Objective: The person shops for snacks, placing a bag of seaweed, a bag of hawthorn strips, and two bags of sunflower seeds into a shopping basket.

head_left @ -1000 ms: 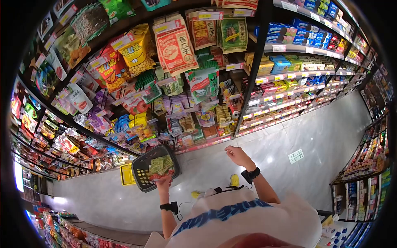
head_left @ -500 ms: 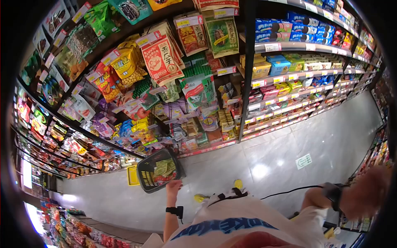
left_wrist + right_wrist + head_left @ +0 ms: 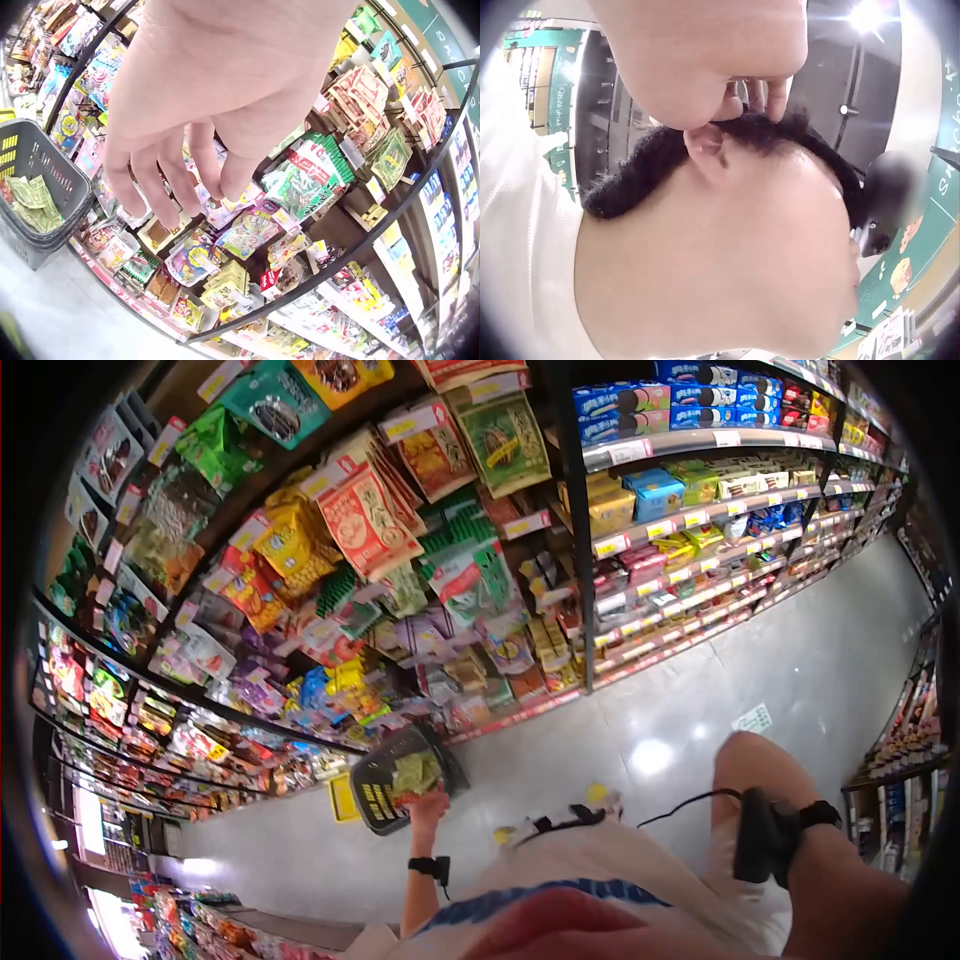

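My left hand (image 3: 428, 810) hangs low beside a dark grey shopping basket (image 3: 66, 166), overlapping its near edge in the head view. Seen from the left wrist, that hand (image 3: 217, 97) is empty, its fingers loosely bent downward in front of the snack shelf. Several green packets (image 3: 34, 202) lie in the basket, along with something red. Up at the side of my head, above the ear (image 3: 707, 146), my right hand (image 3: 712, 52) touches the dark hair with its fingertips. Only the right forearm (image 3: 850, 880) with its wristband shows in the head view.
Tall shelves of hanging snack bags (image 3: 370, 520) rise in front, with boxed biscuits (image 3: 620, 410) further right. A yellow container (image 3: 343, 798) stands beside the basket. Grey floor (image 3: 690, 700) runs along the shelf foot. A black cable (image 3: 690, 797) trails from the right wrist device.
My right hand has swung from over the floor in front, out to the right and up to my head. The left hand stays low by the basket, while the head view has shifted.
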A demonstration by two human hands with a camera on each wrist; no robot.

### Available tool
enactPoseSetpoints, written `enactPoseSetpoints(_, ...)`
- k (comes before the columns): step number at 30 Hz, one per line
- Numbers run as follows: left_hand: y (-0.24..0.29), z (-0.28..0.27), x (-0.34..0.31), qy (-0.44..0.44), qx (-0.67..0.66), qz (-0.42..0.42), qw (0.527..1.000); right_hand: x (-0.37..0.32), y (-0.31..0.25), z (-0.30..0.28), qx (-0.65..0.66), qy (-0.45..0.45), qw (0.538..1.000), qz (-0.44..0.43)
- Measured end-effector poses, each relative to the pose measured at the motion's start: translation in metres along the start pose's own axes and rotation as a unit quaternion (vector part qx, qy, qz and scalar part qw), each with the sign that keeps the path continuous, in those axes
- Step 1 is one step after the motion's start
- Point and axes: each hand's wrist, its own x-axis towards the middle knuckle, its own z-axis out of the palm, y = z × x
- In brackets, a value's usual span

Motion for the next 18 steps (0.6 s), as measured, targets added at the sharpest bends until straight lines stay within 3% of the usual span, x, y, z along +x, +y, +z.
enactPoseSetpoints(1, -0.007, -0.003, 0.001, 0.015, 0.059, -0.032, 0.998, 0.0, 0.001, 0.002, 0.003, 0.0, 1.0, 0.0)
enactPoseSetpoints(6, 0.0, -0.013, -0.007, 0.073, 0.026, -0.036, 0.996, -0.001, 0.0, 0.008, 0.032, 0.025, 0.999, -0.019)
enactPoseSetpoints(18, -0.025, -0.023, -0.031, 0.086, 0.03, -0.071, 0.993, 0.005, 0.006, 0.035, 0.073, 0.001, 0.997, 0.025)
